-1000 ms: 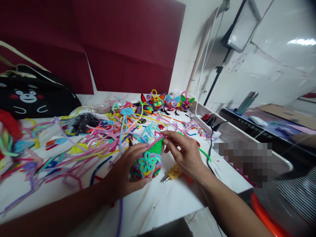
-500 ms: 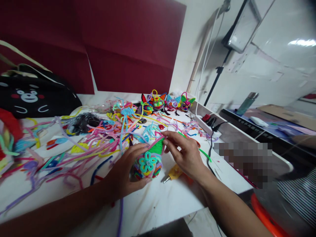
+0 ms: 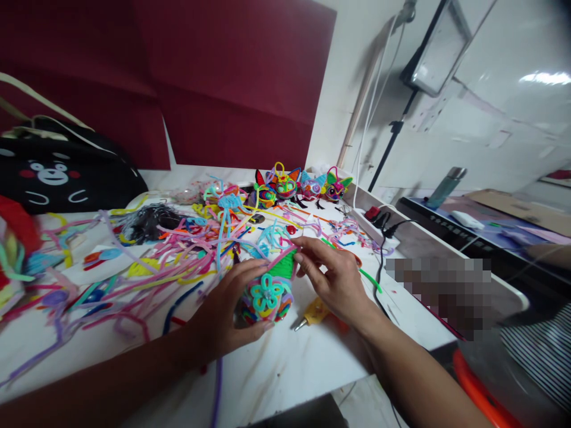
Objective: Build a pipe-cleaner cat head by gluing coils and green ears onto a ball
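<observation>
Between my hands is a colourful pipe-cleaner ornament (image 3: 275,282), with a turquoise flower (image 3: 266,292) on its front and a green ear edged in pink (image 3: 283,266). My left hand (image 3: 238,300) wraps round its left side, thumb below and fingers above. At the ear's upper right tip, my right hand (image 3: 328,273) pinches the pink pipe-cleaner edging (image 3: 285,252). Below my right hand, a yellow glue gun (image 3: 314,313) lies on the table, its metal nozzle pointing left. The ornament's left side is partly hidden by my fingers.
Loose pipe cleaners (image 3: 173,261) spread over the table's left and middle. Several finished cat-faced ornaments (image 3: 288,185) stand at the back. A power strip (image 3: 375,226) with cables lies to the right. A black bag (image 3: 62,172) sits at back left. Another person's striped clothing (image 3: 542,351) shows at right.
</observation>
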`<state>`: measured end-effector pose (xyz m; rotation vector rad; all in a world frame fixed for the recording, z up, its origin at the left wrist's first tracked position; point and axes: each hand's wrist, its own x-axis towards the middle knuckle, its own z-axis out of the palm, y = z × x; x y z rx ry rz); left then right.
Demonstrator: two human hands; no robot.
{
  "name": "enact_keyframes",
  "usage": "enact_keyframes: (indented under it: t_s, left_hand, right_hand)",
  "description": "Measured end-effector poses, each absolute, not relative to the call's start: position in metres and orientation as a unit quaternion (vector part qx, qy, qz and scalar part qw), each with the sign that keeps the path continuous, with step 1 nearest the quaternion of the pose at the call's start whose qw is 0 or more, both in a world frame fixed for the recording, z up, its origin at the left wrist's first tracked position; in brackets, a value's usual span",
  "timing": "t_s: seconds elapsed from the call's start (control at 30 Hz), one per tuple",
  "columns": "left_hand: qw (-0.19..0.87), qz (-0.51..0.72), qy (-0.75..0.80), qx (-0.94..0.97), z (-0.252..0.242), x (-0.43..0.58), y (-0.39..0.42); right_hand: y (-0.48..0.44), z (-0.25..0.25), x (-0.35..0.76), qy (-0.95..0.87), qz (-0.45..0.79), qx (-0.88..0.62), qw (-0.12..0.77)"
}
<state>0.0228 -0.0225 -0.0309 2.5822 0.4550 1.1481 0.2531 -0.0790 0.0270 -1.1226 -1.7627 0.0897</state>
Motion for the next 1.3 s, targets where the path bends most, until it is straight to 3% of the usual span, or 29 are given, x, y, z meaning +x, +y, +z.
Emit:
enact_keyframes:
  t_s: [1.3]
  left_hand:
    - [0.145, 0.397, 0.162, 0.892, -0.0301, 0.0237, -0.0225]
  right_hand:
    - [-0.0821, 0.0294, 0.2509, -0.723, 0.054, -0.482, 0.493]
